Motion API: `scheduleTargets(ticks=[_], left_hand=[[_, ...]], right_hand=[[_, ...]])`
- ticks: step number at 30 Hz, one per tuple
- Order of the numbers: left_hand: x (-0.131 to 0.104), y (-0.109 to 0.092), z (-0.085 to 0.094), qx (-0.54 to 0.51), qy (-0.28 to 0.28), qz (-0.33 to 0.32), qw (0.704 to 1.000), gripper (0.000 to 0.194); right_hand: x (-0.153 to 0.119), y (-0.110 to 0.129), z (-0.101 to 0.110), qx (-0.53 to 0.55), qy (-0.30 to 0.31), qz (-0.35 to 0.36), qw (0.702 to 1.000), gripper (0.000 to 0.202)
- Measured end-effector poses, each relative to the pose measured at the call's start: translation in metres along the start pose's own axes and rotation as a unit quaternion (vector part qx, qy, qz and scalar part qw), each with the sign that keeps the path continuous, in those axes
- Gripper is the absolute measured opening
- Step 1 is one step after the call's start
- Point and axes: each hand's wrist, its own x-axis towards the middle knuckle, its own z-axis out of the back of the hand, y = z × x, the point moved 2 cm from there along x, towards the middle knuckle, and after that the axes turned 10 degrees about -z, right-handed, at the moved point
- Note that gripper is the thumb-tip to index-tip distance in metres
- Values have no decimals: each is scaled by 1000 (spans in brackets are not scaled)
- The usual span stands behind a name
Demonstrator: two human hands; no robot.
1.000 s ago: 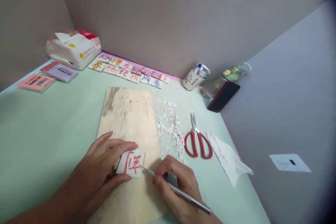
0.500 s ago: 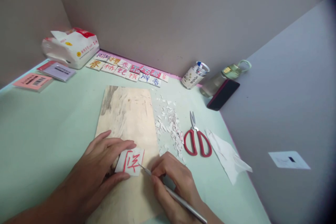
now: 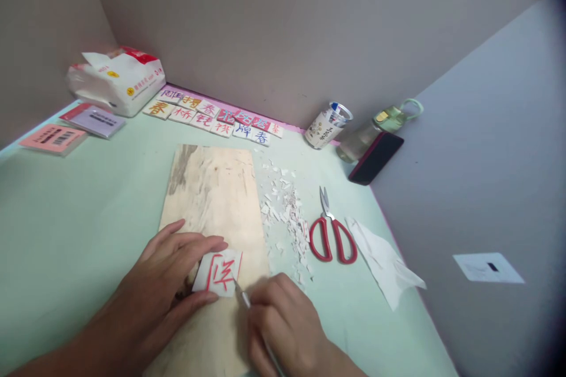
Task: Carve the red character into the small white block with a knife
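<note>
A small white square tile (image 3: 224,271) with a red character drawn on it lies on a pale wooden board (image 3: 216,188). My left hand (image 3: 177,274) grips the tile by its left side, thumb along the lower edge and fingertips at the upper edge. In my right hand (image 3: 285,321) is a slim metal craft knife (image 3: 244,296), held like a pen. Its pointed tip meets the tile near the right edge of the red strokes. Most of the handle is hidden by my fingers.
White shavings (image 3: 289,212) are scattered right of the board, beside red-handled scissors (image 3: 329,230) and a tissue (image 3: 384,259). Character tiles (image 3: 212,116) line the back. A can (image 3: 328,125), a bottle (image 3: 358,141), a phone (image 3: 377,158), a tissue pack (image 3: 119,82) and flat packets (image 3: 55,138) stand or lie around.
My right hand has rolled over and shifted slightly down and left, so the knife handle stands steeper. Its tip has moved a little lower on the tile. The left hand keeps its hold.
</note>
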Motion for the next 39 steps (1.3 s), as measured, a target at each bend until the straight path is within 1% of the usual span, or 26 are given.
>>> scheduleTargets(ticks=[2,5,8,10,13,16,20,27,31,32,33,35,36,37,39], left_hand=[[0,0,0,2,2,-2,1000,44],[1,0,1,5,2,-6,1000,43],[1,0,1,7,1,-16,1000,42],[2,0,1,10,0,-19,1000,42],[2,0,1,20,2,-23,1000,42],[1,-2,1,34,-6,-26,999,41],[2,-3,0,44,-16,-29,998,41],[4,-6,2,61,-19,-41,997,38],[3,-4,1,57,-20,-40,997,39],[2,-3,0,54,-19,-38,998,40],[1,-2,0,51,-19,-35,998,40],[-1,-1,-1,44,-21,-26,998,41],[-2,-1,-1,39,-21,-22,999,41],[-2,0,-1,35,-21,-18,999,42],[-3,0,-1,29,-22,-14,999,42]], right_hand=[[-1,3,-2,-83,-15,50,995,22],[1,7,0,-142,-2,70,987,29],[3,12,1,-184,7,94,978,31],[4,15,0,-201,-3,98,975,30],[3,16,-3,-212,-17,86,973,29],[4,18,-2,-209,-33,80,974,31],[7,20,1,-215,-17,77,974,32],[6,20,-1,-208,-54,70,974,35],[6,10,6,-215,-53,60,973,35],[6,6,11,-218,-63,45,973,33],[6,0,16,-216,-84,18,972,29],[6,-9,26,-173,-139,-40,974,19],[6,-12,30,-136,-152,-62,977,17],[5,-14,33,-96,-146,-73,982,17],[6,-12,35,-35,-82,-73,993,13]])
